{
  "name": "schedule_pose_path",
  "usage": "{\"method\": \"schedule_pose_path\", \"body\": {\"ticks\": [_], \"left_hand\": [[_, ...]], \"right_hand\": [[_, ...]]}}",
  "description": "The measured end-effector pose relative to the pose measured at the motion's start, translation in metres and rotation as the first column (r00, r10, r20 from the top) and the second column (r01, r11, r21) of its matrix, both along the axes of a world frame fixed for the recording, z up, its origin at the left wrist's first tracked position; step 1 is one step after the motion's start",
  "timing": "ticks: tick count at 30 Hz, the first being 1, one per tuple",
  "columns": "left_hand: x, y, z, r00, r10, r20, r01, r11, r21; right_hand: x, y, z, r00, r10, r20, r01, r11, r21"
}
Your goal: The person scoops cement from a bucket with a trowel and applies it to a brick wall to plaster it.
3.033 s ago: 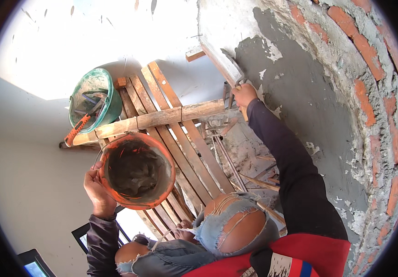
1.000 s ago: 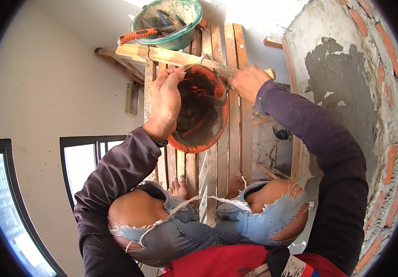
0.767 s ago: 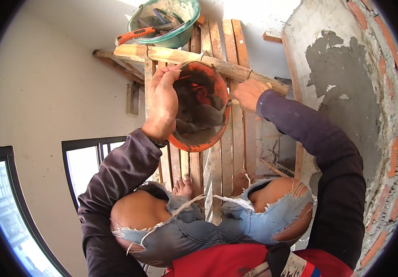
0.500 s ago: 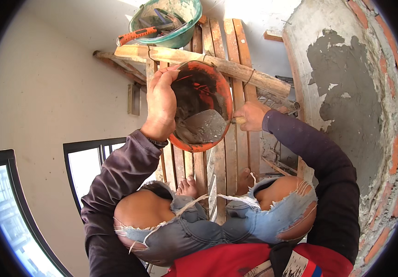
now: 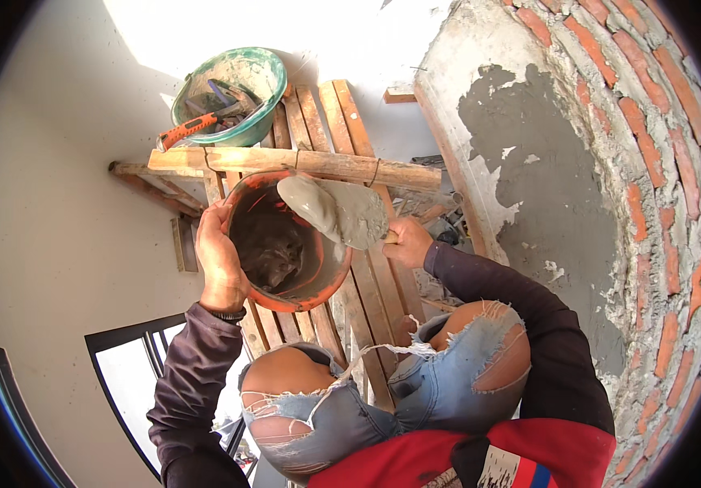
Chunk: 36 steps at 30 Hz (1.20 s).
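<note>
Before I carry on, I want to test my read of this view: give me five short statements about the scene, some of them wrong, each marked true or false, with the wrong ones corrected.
1. The right hand holds a trowel loaded with wet mortar. True.
2. The left hand hangs free of everything. False: the left hand holds the orange bucket at its rim.
3. An orange-handled tool leans over the rim of the green basin. True.
4. The orange bucket has nothing in it. False: there is mortar inside.
5. No brick shows at the right of the view. False: bare bricks show there, beside a patch of grey plaster.
</note>
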<state>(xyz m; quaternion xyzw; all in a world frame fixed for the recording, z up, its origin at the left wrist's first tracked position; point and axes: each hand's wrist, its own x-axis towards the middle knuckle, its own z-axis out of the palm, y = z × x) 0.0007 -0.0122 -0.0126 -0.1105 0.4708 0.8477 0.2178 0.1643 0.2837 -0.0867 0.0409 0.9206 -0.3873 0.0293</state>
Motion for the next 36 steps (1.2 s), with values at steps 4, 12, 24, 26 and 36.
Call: {"method": "schedule_pose_path", "body": {"ticks": [4, 12, 24, 26, 36], "left_hand": [[0.006, 0.003, -0.004, 0.991, 0.095, -0.097, -0.108, 0.983, -0.147], [0.002, 0.01, 0.003, 0.993, 0.082, -0.084, -0.094, 0.985, -0.145], [-0.01, 0.006, 0.013, 0.998, 0.036, 0.044, -0.031, 0.994, -0.1], [-0.013, 0.006, 0.02, 0.999, 0.028, 0.02, -0.023, 0.978, -0.208], [-0.035, 0.023, 0.024, 0.994, -0.054, 0.095, 0.078, 0.959, -0.274]], "right_hand": [[-0.002, 0.02, 0.047, 0.972, -0.196, 0.131, 0.215, 0.965, -0.151], [-0.005, 0.117, 0.057, 0.826, -0.541, 0.158, 0.554, 0.727, -0.404], [-0.1, 0.263, -0.061, 0.556, -0.767, 0.32, 0.829, 0.483, -0.281], [-0.117, 0.282, -0.065, 0.54, -0.756, 0.372, 0.839, 0.448, -0.307], [-0.149, 0.33, 0.042, 0.594, -0.709, 0.379, 0.772, 0.372, -0.516]]}}
